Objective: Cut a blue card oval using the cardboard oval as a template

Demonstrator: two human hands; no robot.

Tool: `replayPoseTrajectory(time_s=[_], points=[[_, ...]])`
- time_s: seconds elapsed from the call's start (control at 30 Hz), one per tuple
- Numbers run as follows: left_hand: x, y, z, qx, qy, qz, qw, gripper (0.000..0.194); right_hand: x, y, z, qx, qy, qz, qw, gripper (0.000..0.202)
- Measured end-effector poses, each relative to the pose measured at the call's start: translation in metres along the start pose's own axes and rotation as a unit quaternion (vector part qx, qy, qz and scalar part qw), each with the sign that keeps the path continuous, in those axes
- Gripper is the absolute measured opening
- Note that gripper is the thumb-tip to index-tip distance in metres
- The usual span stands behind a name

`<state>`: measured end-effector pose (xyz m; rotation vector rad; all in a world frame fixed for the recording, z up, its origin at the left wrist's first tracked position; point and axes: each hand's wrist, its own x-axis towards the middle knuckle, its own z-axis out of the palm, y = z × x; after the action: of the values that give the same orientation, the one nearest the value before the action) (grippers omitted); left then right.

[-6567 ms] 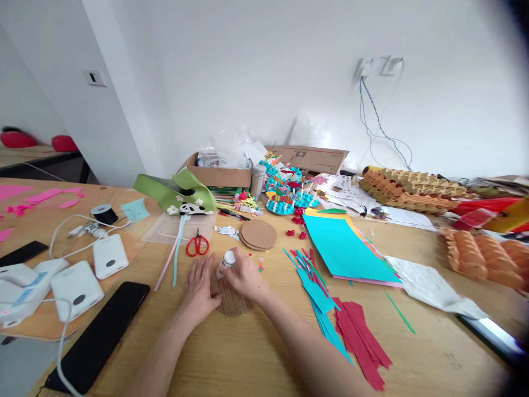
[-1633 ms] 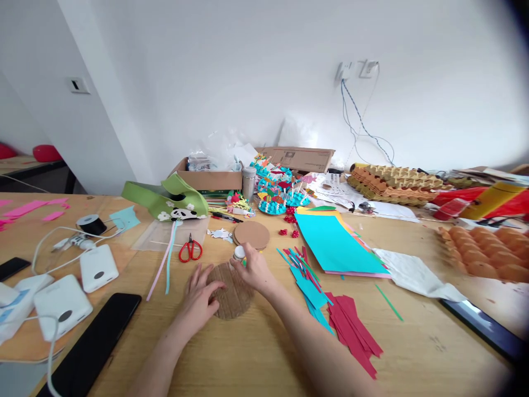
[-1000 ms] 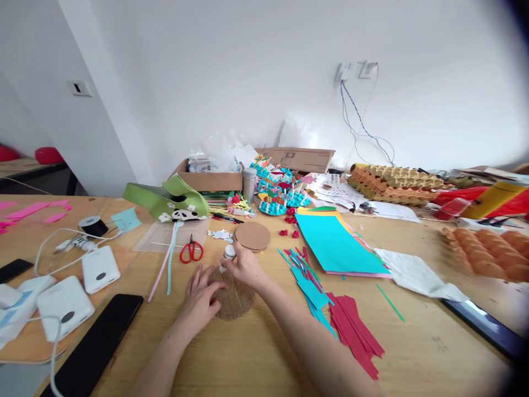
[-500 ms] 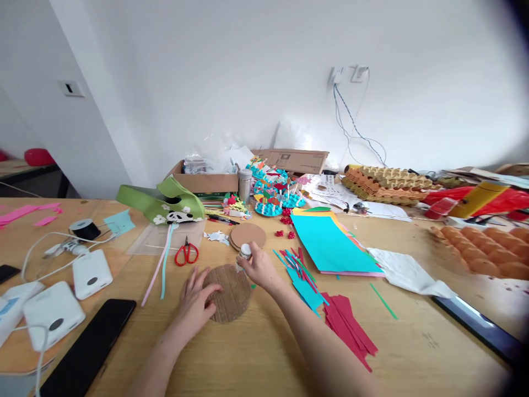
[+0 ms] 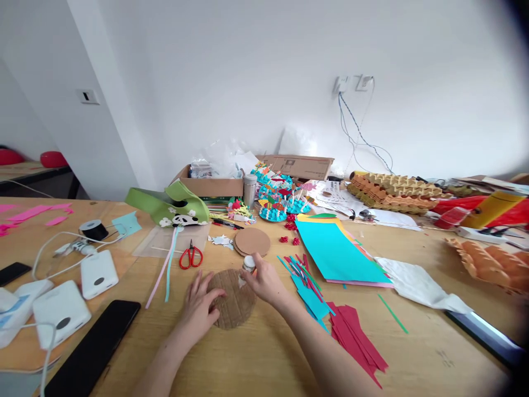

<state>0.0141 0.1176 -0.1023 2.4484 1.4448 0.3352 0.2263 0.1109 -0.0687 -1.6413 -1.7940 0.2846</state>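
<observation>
Black phone [image 5: 94, 350] | green panda bag [image 5: 169, 204] | white power banks [image 5: 61, 314]

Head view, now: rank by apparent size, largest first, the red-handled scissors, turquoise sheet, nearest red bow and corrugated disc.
1. Turquoise sheet
2. Corrugated disc, partly covered
3. Red-handled scissors
4. Red bow; its neighbour looks alike

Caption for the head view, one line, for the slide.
Left hand steadies a round brown cardboard disc while the right hand holds a small white-capped bottle at its edge.

Bare tabletop [image 5: 235, 361] opens nearest the wearer; red scissors [image 5: 190, 257] obstruct farther left.
</observation>
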Motion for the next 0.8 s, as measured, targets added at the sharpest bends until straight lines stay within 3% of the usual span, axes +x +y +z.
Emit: replayPoseTrajectory(time_s=[0.13, 0.27, 0.47, 0.63, 0.8], points=[[0.000, 0.000, 0.000, -0.006, 0.004, 0.000, 1.000, 0.050, -0.003, 0.005, -0.004, 0.011, 0.022, 0.031, 0.999, 0.014], [-0.001, -0.001, 0.001, -0.009, 0.003, 0.003, 1.000, 0.049, -0.004, 0.002, -0.001, 0.019, -0.008, 0.005, 1.000, 0.015], [-0.001, -0.003, 0.003, -0.008, 0.010, 0.008, 1.000, 0.049, 0.002, 0.001, 0.002, 0.010, 0.024, 0.035, 0.999, 0.015], [0.000, -0.004, 0.004, -0.006, 0.013, 0.015, 1.000, 0.048, -0.005, -0.007, 0.005, 0.017, -0.016, -0.008, 1.000, 0.015], [-0.001, -0.006, 0.004, -0.013, 0.015, 0.016, 1.000, 0.049, -0.008, 0.000, -0.009, 0.020, -0.002, 0.034, 0.999, 0.015]])
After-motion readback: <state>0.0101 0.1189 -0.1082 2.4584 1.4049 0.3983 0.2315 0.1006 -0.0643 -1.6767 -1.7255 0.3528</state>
